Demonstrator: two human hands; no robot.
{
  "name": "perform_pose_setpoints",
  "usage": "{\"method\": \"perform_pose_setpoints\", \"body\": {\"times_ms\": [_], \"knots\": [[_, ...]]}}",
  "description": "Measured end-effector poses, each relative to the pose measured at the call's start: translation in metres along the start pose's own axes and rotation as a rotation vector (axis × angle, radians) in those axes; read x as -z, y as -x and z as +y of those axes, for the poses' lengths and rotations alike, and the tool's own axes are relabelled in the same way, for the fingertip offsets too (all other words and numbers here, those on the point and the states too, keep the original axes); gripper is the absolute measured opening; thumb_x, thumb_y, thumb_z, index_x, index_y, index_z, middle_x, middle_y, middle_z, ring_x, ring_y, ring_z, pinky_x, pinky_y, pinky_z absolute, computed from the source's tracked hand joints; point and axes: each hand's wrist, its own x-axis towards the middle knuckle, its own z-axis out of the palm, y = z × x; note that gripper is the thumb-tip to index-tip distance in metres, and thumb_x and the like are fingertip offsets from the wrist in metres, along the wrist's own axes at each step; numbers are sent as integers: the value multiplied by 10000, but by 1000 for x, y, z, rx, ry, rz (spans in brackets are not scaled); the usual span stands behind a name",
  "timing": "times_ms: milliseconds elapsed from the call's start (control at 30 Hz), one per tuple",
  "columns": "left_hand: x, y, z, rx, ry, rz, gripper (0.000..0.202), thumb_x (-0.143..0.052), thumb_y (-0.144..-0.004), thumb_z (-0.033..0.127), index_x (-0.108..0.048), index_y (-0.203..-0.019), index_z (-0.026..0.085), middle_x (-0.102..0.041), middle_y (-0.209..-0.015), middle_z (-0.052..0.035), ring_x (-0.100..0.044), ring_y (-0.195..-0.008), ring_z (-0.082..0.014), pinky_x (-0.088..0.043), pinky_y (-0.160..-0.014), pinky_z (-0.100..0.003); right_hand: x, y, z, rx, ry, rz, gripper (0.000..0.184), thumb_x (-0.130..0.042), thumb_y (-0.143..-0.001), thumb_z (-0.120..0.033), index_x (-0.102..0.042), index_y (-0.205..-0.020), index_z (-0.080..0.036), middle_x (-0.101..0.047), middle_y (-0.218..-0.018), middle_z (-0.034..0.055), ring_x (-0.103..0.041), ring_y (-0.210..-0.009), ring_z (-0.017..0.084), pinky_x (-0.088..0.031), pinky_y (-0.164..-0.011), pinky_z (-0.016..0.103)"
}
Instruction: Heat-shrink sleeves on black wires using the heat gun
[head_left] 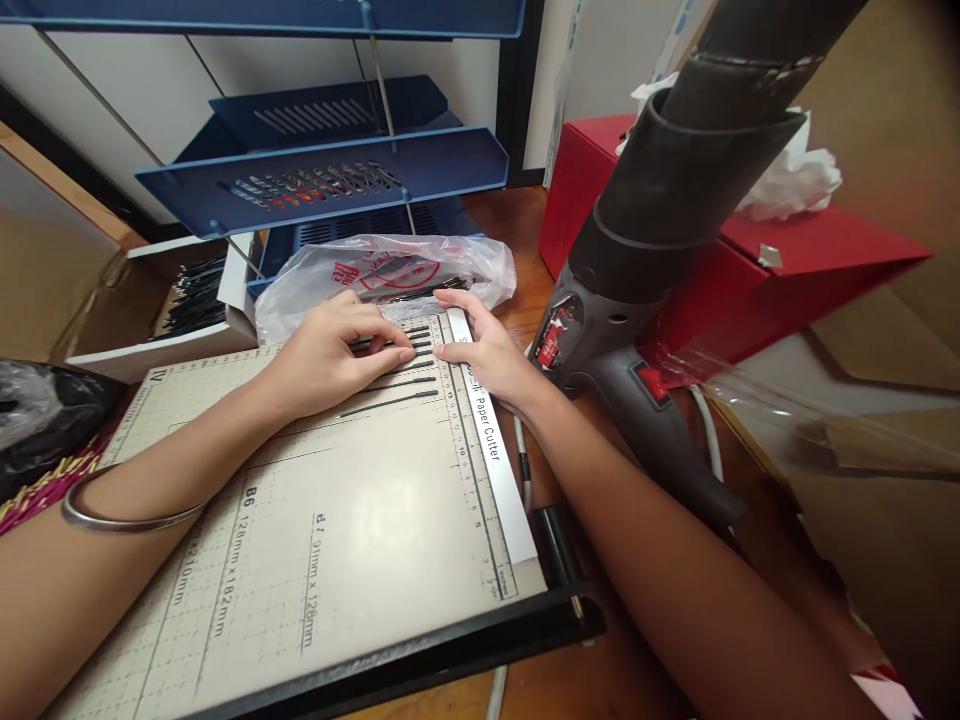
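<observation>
A beige paper cutter board (315, 540) with printed grid lines lies in front of me. Several thin black sticks (405, 385) lie side by side on its far end. My left hand (330, 355) rests flat on the sticks, fingers stretched out and pressing them down. My right hand (487, 350) sits at the board's white ruler strip (491, 440), fingers extended, with the fingertips touching the ends of the sticks near the strip. A metal bangle (120, 515) circles my left wrist.
A grey heat gun (645, 250) stands just right of the board, its cord trailing down. A red box (750, 270) lies behind it. A clear plastic bag (390, 270), blue trays (330, 170) and a white box of black sticks (187, 300) sit beyond the board.
</observation>
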Motion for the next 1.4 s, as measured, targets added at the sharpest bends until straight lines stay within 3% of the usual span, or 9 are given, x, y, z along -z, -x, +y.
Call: {"method": "perform_pose_setpoints", "body": {"times_ms": [433, 633, 1067, 1400], "knots": [[0, 1, 2, 16, -25, 0, 308, -684, -963, 492, -837, -856, 247, -745, -745, -34, -547, -772, -211, -426, -797, -374, 0, -6, 9, 62, -9, -11, 702, -746, -654, -239, -617, -1341, -293, -614, -1547, 44, -539, -1508, 309, -363, -1374, 513], [0, 1, 0, 7, -26, 6, 296, -690, -961, 487, -835, -848, 255, -743, -733, -26, -550, -767, -209, -423, -794, -368, -1, -6, 10, 66, 25, 28, 794, -766, -643, -264, -566, -1412, -276, -580, -1540, 81, -516, -1516, 300, -382, -1355, 471], [0, 1, -2, 32, -13, 9, 313, -708, -952, 544, -825, -847, 274, -737, -728, -22, -568, -779, -218, -432, -746, -362, -3, -10, 15, 30, -9, 34, 781, -736, -657, -209, -569, -1413, -313, -573, -1547, 53, -511, -1528, 309, -377, -1365, 502], [0, 1, -3, 12, -14, 3, 294, -706, -963, 516, -837, -858, 275, -764, -762, -24, -555, -775, -221, -439, -792, -381, -2, -7, 10, 51, 26, 16, 730, -741, -689, -211, -569, -1394, -290, -581, -1538, 62, -547, -1488, 305, -381, -1366, 506]]}}
